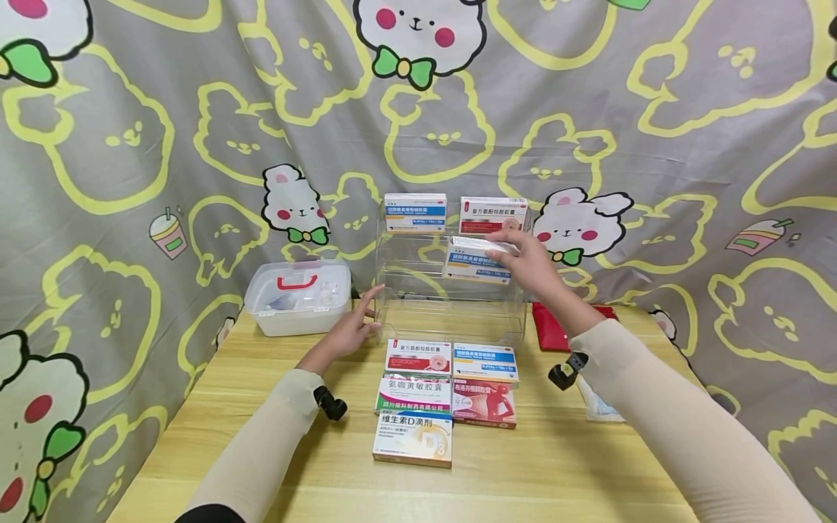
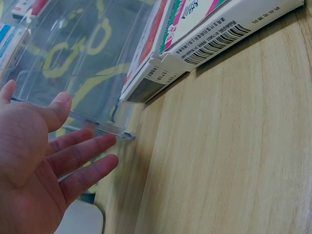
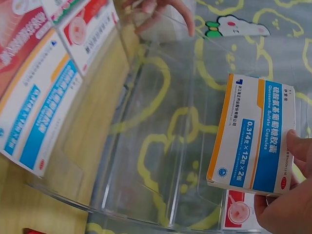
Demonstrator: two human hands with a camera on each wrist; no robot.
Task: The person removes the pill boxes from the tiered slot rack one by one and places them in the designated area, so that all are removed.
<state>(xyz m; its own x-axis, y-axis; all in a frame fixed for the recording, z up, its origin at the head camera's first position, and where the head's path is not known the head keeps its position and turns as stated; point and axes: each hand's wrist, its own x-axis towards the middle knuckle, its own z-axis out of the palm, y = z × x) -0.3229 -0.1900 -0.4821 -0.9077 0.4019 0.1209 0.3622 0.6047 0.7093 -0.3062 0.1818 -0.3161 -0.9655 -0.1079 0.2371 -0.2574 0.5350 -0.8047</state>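
Note:
My right hand [image 1: 532, 263] grips a blue-and-white medicine box [image 1: 472, 263] by its right end, thumb on the printed face in the right wrist view. The box is tilted in front of the clear tiered display rack [image 1: 451, 314], over its right half. On the rack's top tier stand another blue-and-white box [image 1: 415, 213] at left and a red-and-white box [image 1: 493, 216] at right, just above the held one. My left hand [image 1: 348, 333] is at the rack's left side, fingers spread and nearly straight, holding nothing.
In front of the rack lie several medicine boxes in two columns, including a vitamin D box [image 1: 413, 439] and a red box [image 1: 484, 403]. A lidded plastic case [image 1: 299, 299] with a red handle stands at left. A red pouch [image 1: 552, 328] lies behind my right forearm.

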